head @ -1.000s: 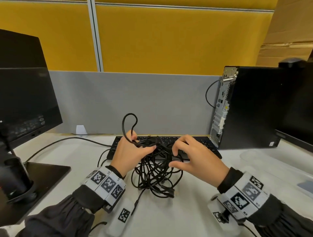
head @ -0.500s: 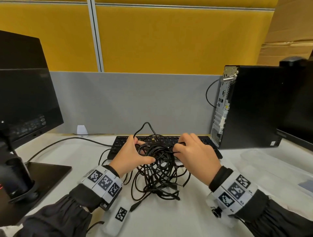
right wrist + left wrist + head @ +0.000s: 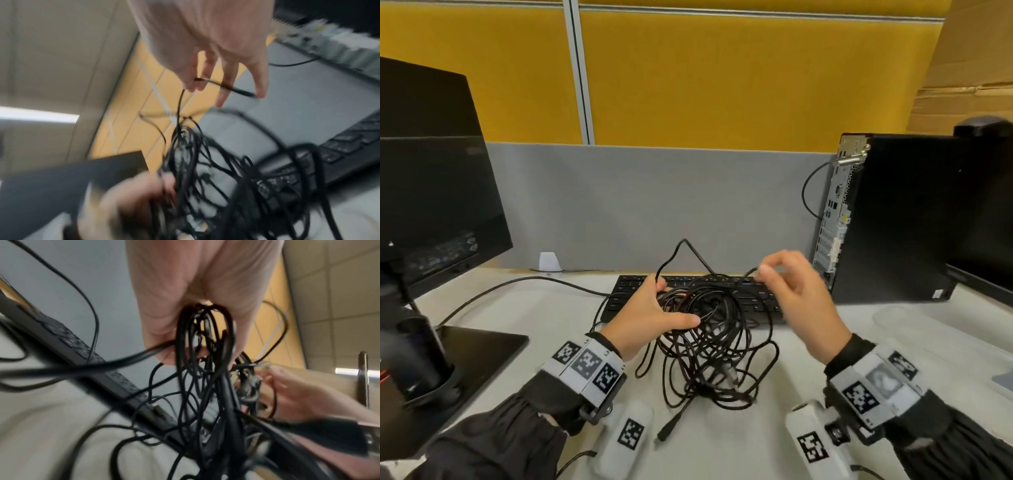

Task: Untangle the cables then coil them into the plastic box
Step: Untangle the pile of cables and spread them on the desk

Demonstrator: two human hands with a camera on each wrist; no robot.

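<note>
Cables (image 3: 709, 339): black tangle, gathered in a loose bundle over the white tabletop (image 3: 544, 308), just in front of the keyboard (image 3: 688, 291), w/ lower loops resting on the surface & upper part lifted. A connector end (image 3: 666, 432) is seen lying on the tabletop at abt 7 o'clock of the bundle. One loop (image 3: 683, 245) is stuck up at 12 o'clock, above the keyboard's far edge.

Left hand (image 3: 645, 317) is set at 9 o'clock of the tangle; its fingers are curled round a bunch of strands, thumb laid across the front. In the left wrist view the strands (image 3: 205, 337) are seen passing through the closed grip of the left hand (image 3: 191, 296) & hanging below it.

Right hand (image 3: 801, 305) is raised at 2 o'clock of the bundle. A single thin strand is pinched betw. thumb & forefinger at the fingertips (image 3: 765, 272); remaining fingers are spread loosely. In the right wrist view a short cable end (image 3: 226, 86) is shown held at the right hand (image 3: 209, 40), the strand dropping from the pinch into the tangle (image 3: 216, 170) below. View is blurred; plug type can't be told.

Clear plastic box (image 3: 914, 329) is seen at 3 o'clock of the tangle, well apart, by the PC tower (image 3: 900, 219). Monitor (image 3: 431, 205) stands at 9 o'clock.
</note>
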